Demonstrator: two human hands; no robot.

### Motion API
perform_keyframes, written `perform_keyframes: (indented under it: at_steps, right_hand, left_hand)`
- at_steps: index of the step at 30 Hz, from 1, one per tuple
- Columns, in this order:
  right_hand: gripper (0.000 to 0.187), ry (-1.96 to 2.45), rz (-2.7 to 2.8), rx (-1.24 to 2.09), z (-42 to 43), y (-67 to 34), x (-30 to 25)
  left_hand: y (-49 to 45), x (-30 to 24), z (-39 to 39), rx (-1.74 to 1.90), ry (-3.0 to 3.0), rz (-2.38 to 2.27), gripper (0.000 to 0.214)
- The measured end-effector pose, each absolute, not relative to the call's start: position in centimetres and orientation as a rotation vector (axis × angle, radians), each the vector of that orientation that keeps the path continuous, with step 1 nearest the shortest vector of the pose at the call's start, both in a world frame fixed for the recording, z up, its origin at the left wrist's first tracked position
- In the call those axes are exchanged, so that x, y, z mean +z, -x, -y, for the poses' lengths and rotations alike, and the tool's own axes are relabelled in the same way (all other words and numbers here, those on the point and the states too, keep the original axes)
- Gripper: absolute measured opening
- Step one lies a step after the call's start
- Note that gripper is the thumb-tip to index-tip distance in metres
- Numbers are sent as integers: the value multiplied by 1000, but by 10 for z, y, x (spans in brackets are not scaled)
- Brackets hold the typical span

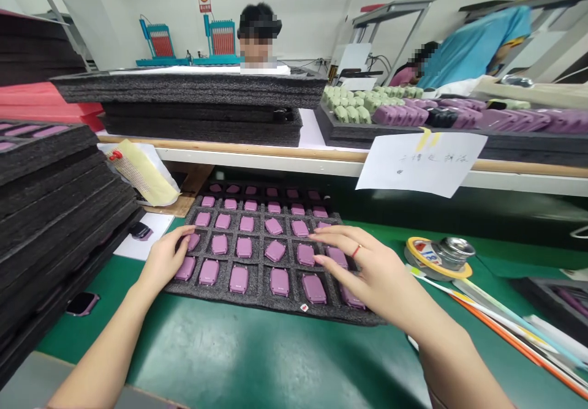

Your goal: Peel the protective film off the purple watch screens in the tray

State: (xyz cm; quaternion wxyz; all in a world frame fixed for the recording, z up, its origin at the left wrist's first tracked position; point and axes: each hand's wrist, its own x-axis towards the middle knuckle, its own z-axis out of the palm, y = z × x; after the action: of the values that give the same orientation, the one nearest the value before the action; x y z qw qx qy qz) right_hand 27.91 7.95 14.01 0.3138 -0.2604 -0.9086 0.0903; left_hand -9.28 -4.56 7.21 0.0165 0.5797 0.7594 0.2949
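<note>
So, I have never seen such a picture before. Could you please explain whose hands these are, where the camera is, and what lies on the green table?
There is no machine here. The camera sits on a person's head and looks forward and down, so the two bare arms coming from the bottom edge belong to that person.

On the green mat lies a black foam tray with pockets holding small purple cases. The left hand rests at the tray's left edge, fingers curled at one case. I cannot tell whether it grips it. The right hand lies open and flat over the cases on the right and holds nothing. To its right is a tape roll with a metal cup on it.

Behind the shelf are a seated person and another in a blue shirt.
</note>
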Motion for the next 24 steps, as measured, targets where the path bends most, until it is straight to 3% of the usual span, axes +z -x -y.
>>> perform_keyframes:
  at_steps: [7,12,17,24]
  right_hand:
    - [36,1246,2680,291,-115,-292,117]
    - [39,1517,2678,332,-119,-287,111]
    - [37,1645,2602,435,-123,-280,107]
    - [46,1526,2373,744,-139,-293,97]
  left_hand:
    - [94,75,50,900,-1781,-2499,44]
    - [103,73,44,520,-1859,-2641,54]
    - [105,80,30,271,-2022,-2717,44]
    - [118,79,29,598,-1848,-2485,35]
